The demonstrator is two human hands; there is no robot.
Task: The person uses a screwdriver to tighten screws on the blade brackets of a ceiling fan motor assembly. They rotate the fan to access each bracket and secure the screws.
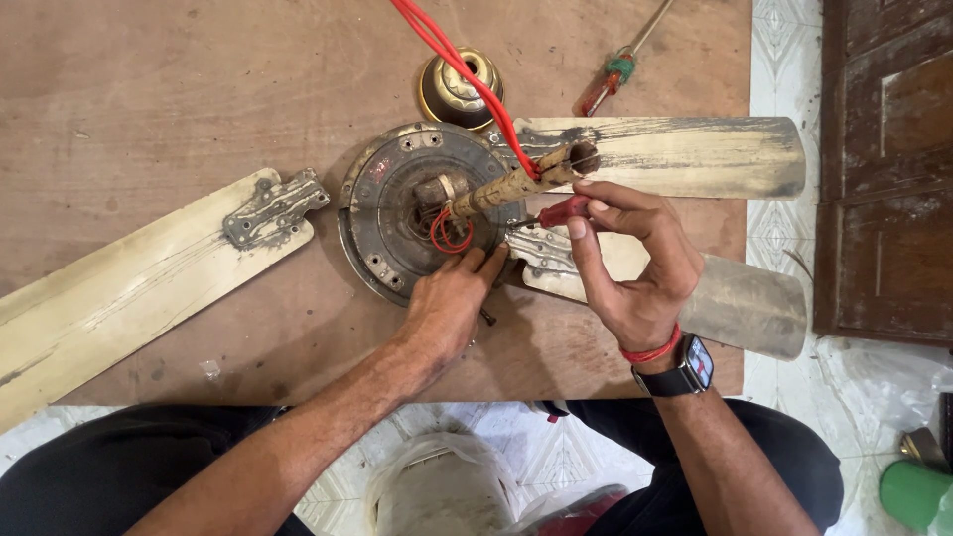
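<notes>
My right hand [635,263] pinches the red handle of a small screwdriver [562,211] between thumb and fingertips, its tip aimed at the blade bracket beside the fan motor [422,208]. My left hand [452,298] lies fingers-down on the near rim of the motor housing, bracing it, holding nothing.

The motor sits mid-board, one blade [685,159] attached on the right, another blade [129,288] lying loose to the left.

Risks as I read them: the driver tip could skid off a grimy screw head toward my left fingers, which rest close by. The red wires [452,60] loop across the downrod [516,181] just beside the tool; a slip might nick the insulation. A freed screw could roll off the edge.

Surface: a scuffed brown plywood board [149,99] on a pale patterned tile floor. A brass canopy cup [459,89] and a second screwdriver [611,79] lie at the far side. A dark wooden door [884,169] stands on the right; a green container [913,494] sits at the lower right.
</notes>
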